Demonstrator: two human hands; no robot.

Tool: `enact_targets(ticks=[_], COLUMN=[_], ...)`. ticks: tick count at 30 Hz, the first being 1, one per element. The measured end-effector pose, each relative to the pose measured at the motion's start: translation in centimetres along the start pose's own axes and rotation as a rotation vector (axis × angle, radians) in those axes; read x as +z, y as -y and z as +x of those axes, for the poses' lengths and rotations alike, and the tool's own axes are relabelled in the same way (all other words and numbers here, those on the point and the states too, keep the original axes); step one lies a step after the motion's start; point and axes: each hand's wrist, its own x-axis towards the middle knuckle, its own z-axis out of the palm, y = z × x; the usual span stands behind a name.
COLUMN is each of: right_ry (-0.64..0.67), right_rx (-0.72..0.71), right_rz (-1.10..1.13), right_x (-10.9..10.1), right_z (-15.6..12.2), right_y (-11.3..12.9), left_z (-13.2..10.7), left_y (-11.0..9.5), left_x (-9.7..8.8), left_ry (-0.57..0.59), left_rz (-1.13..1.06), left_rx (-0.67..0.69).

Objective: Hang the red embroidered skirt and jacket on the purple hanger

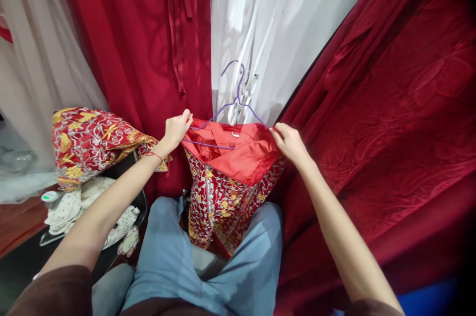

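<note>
A red garment (226,187) with gold and silver embroidery and a plain red lining hangs on a purple wire hanger (235,95) in front of me, above my lap in blue trousers. My left hand (177,127) pinches the garment's top edge at the hanger's left end. At the hanger's right end my right hand (288,141) grips the other top corner. The hanger's hook points up against a white cloth.
Red curtains (390,107) hang to the right and behind, a white one (282,23) in the middle. A second embroidered red piece (87,140) lies at the left over a dark chair with white patterned cloth (70,209). A small green-capped item (50,198) sits nearby.
</note>
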Motion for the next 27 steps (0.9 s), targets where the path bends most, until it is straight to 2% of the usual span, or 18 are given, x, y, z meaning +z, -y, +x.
enact_targets(ticks=[3,5,7,9,13,16,18,19,20,23,27], right_ry=[0.054,0.071,0.104,0.161,0.268,0.266,0.257,0.254,0.251,0.234,0.239], right_rx=[0.053,0.122,0.144,0.094,-0.003,-0.012,-0.019,-0.022,-0.025,-0.045,-0.096], right_rz=[-0.096,-0.144,-0.162,-0.175,-0.223,-0.264,-0.281,-0.283,-0.283,-0.286,-0.334], right_x=[0.2,0.3,0.5,0.9,1.7,1.9,1.8,1.8,1.8,1.7,1.8], right_z=[-1.2,-1.5,-1.6,-1.8,-2.3,-2.5,-2.5,-2.6,-2.6,-2.9,-3.0], right_y=[0.8,1.4,1.9,2.5,3.5,3.7,3.5,3.2,3.0,2.2,2.1], left_z=[0.4,0.4,0.3,-0.1,-1.2,-1.2,-0.7,-0.4,-0.1,0.6,1.4], left_y=[0.5,1.7,3.4,5.5,9.3,10.9,11.0,10.8,10.4,9.0,7.9], left_x=[-0.7,-1.6,-2.4,-3.1,-4.5,-5.8,-6.6,-6.8,-6.8,-6.1,-4.5], left_ry=[-0.032,-0.042,-0.04,0.002,0.262,0.559,0.748,0.797,0.804,0.722,0.724], left_rz=[-0.091,-0.173,-0.266,-0.349,-0.45,-0.466,-0.409,-0.371,-0.339,-0.292,-0.393], left_rx=[-0.122,-0.176,-0.182,-0.137,-0.042,-0.007,-0.012,-0.033,-0.065,-0.229,-0.459])
